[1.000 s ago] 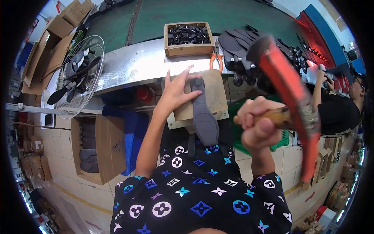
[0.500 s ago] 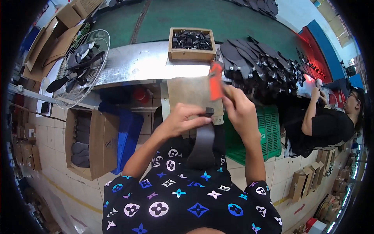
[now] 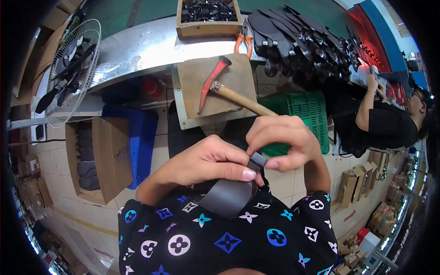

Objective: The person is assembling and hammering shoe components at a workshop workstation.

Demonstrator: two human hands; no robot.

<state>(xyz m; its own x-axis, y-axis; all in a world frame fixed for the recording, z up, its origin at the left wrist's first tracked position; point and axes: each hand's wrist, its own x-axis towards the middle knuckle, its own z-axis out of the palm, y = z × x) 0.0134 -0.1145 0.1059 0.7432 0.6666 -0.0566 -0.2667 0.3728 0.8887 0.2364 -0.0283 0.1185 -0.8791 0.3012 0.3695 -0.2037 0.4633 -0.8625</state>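
1. At the far left, a wire-caged fan [image 3: 75, 68] stands tilted, its dark blades showing through the cage.
2. Below it, an open cardboard carton [image 3: 112, 160] holds stacked grey soles [image 3: 89, 169]; a blue bin [image 3: 145, 142] sits just beside its right flap.
3. Near the middle, the left hand [image 3: 213, 160] is clamped on a dark grey sole [image 3: 227, 198], thumb on the near side. The sole is in front of the person's shirt, its broad part curving down and to the left below the hand.
4. Above, on the metal table [image 3: 133, 59], a wooden box [image 3: 206, 31] holds small black pieces [image 3: 208, 11].
5. Nearer the person, a hammer [image 3: 214, 85] with a red head lies on a tan pad [image 3: 190, 71], its wooden handle slanting toward the right hand [image 3: 288, 142]; whether they touch, I cannot tell.
6. Orange-handled pliers [image 3: 248, 45] lie right of the wooden box.
7. A black block [image 3: 257, 160] sits at the sole's upper end. The right hand's thumb and fingertips are around it, apart; whether they press it, I cannot tell.
8. Farther right are a green crate [image 3: 316, 112], a pile of dark soles [image 3: 293, 39] on the table and a seated co-worker [image 3: 392, 121].
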